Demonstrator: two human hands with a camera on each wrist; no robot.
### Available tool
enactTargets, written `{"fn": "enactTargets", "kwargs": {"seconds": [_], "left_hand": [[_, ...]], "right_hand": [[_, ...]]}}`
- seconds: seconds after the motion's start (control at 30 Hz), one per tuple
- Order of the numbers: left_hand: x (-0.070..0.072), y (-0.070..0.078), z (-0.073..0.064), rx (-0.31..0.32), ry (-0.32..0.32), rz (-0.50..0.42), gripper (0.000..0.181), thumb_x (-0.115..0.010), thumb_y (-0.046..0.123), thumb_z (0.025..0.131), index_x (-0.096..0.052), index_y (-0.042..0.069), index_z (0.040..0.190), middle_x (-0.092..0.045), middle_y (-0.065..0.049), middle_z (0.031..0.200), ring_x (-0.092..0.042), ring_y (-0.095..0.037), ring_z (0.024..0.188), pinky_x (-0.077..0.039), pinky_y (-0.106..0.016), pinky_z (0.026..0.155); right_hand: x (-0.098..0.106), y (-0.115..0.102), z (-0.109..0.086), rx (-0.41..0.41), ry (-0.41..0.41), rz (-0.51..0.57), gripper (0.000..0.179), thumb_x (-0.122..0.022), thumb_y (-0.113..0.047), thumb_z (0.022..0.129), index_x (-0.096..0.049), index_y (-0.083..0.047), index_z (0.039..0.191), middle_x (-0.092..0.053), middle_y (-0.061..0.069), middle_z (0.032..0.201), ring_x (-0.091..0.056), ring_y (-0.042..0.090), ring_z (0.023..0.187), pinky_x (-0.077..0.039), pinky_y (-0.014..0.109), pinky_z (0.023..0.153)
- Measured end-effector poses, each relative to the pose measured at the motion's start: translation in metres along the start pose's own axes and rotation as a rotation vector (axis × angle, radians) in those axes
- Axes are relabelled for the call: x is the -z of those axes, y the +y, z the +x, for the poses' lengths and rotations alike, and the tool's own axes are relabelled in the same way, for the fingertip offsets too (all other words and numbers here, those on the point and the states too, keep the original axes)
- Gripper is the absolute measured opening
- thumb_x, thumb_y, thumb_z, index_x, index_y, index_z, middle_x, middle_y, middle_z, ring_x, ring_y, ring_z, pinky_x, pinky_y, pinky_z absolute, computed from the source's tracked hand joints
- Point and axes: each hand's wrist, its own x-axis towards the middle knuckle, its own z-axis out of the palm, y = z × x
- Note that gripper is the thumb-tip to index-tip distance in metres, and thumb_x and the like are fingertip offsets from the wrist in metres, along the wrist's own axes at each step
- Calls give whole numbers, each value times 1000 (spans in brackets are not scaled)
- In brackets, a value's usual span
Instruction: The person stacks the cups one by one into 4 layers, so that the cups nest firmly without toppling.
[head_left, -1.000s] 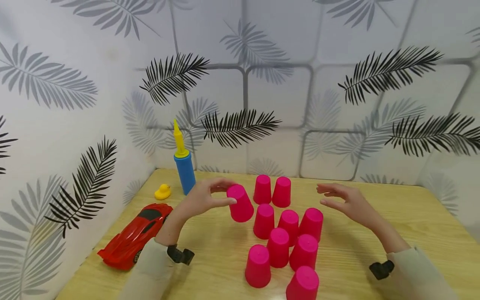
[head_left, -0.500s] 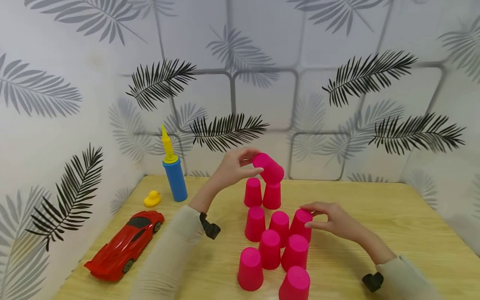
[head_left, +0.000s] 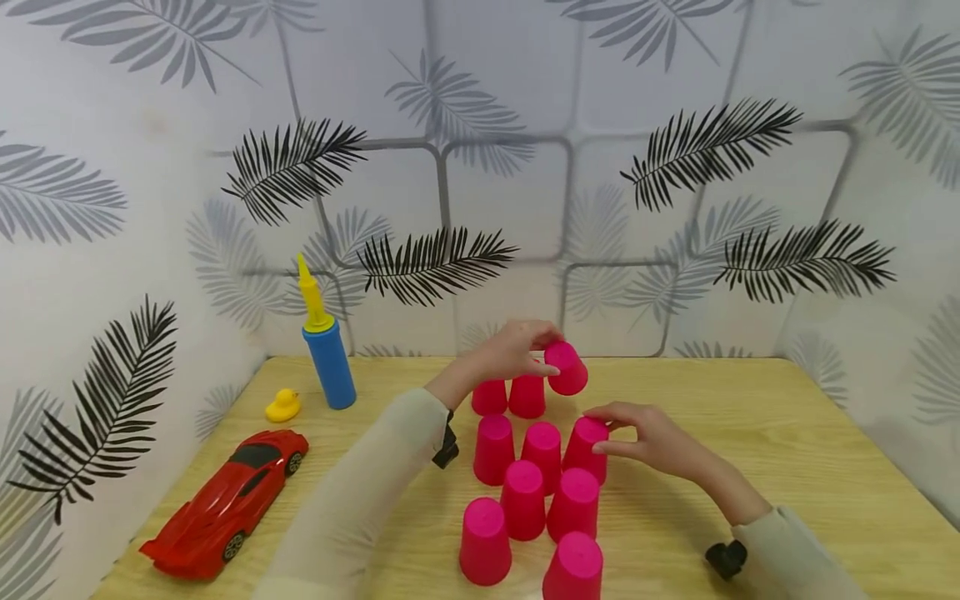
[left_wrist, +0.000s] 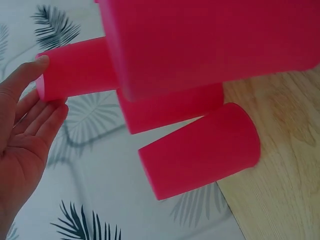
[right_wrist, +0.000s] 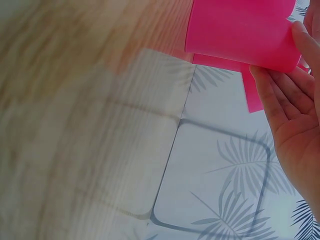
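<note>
My left hand (head_left: pixel 517 350) pinches a pink plastic cup (head_left: pixel 567 371) by its closed end, thumb opposite fingers. That cup is tilted and held off the table, just right of two upturned cups at the back, which the hand partly covers. In the left wrist view the held cup (left_wrist: pixel 77 70) extends from the fingertips behind nearer cups. My right hand (head_left: pixel 652 437) grips the top of another upturned pink cup (head_left: pixel 587 454), the rightmost of a middle row. The right wrist view shows its thumb and fingers on either side of this cup (right_wrist: pixel 240 35).
Several more upturned pink cups (head_left: pixel 523 500) stand toward the front of the wooden table (head_left: pixel 750 467). On the left are a red toy car (head_left: pixel 228 504), a yellow rubber duck (head_left: pixel 283 406) and a blue and yellow hand pump (head_left: pixel 330 367). A leaf-patterned wall (head_left: pixel 510 200) rises behind.
My left hand has carried its cup from left of the group, over the back cups, to their right side. My right hand has moved in and taken hold of a standing cup.
</note>
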Motion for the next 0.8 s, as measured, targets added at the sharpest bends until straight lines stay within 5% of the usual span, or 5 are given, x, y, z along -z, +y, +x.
{"fn": "enactTargets", "kwargs": {"seconds": [0.37,0.8], "left_hand": [[-25,-4,9,-88,-160,172,41,-74,17,87,-60,2,123,-67,-11,121,-65,-22,118,-51,-27,104],[-36,-12,16,-97,-159,271,41,-69,18,91,-62,0,126,-68,-13,125,-65,-24,116,-51,-31,104]], "right_hand": [[0,-2,0,-25,-27,-9,43,-78,-19,82,-66,-6,121,-73,7,112,-71,17,94,-61,40,82],[0,1,0,3,-27,-23,44,-78,-19,82,-66,-5,122,-73,9,112,-71,19,94,-62,37,81]]}}
